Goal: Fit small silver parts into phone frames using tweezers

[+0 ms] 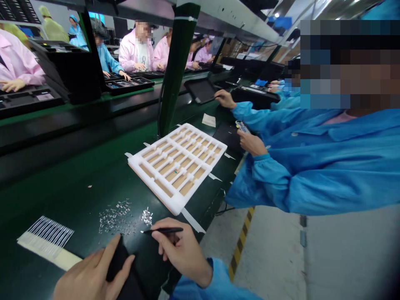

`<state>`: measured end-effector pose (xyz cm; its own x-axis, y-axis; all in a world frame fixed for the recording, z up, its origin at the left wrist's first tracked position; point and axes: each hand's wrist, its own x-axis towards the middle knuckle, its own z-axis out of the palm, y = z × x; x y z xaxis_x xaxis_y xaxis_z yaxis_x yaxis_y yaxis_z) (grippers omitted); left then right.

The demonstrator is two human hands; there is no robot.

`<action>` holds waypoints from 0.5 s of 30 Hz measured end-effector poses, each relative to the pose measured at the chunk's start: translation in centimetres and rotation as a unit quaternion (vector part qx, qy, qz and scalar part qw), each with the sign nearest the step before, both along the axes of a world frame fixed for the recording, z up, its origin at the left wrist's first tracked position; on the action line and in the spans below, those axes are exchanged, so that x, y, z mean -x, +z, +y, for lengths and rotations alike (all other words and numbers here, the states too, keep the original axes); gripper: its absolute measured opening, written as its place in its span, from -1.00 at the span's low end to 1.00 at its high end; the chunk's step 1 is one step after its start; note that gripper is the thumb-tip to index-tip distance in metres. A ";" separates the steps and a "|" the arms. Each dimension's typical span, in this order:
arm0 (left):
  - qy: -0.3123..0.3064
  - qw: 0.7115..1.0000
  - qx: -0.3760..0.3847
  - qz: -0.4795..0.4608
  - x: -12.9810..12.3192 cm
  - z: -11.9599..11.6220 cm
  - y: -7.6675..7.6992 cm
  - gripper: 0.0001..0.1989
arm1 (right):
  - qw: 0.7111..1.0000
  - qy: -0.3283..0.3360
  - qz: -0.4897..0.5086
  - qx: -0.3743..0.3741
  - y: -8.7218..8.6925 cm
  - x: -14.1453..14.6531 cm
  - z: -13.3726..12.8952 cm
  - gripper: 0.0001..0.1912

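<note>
Head camera view has loose, tiny silvery pieces (115, 216) lying on the dark green desk (71, 183) to the near left of the white, slotted foam tray (178, 203). On that same side of the tray, the right hand (184, 250) grips a slim black pen-shaped tool (167, 230), its tip down beside one pale piece, while the left hand (90, 275) spreads thumb and forefinger about a flat black object (134, 285), gripping or merely resting, I cannot tell. Separating single pieces seems the step in hand, and the next move probably calls for a steady, light tip.
</note>
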<state>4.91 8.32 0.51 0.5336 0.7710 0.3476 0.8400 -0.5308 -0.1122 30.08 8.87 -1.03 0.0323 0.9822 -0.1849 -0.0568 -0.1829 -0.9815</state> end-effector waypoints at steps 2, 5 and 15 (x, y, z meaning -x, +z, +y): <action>0.026 0.999 -0.013 0.014 0.1 0.1 0.3 -0.49 | 0.999 0.014 0.020 0.038 0.1 1.3 0.6 -0.58; 0.064 0.997 0.012 0.030 0.3 0.1 0.3 -0.50 | 0.996 0.032 0.040 0.068 0.2 3.5 1.6 -0.52; 0.029 0.994 0.104 -0.016 1.0 0.7 0.1 -0.52 | 0.998 0.041 -0.013 0.041 0.3 5.7 2.6 -0.64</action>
<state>3.93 9.07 0.66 0.4779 0.8566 0.1944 0.8709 -0.4910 0.0225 24.37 11.46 -0.74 -0.0424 0.9633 -0.2649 -0.0127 -0.2657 -0.9640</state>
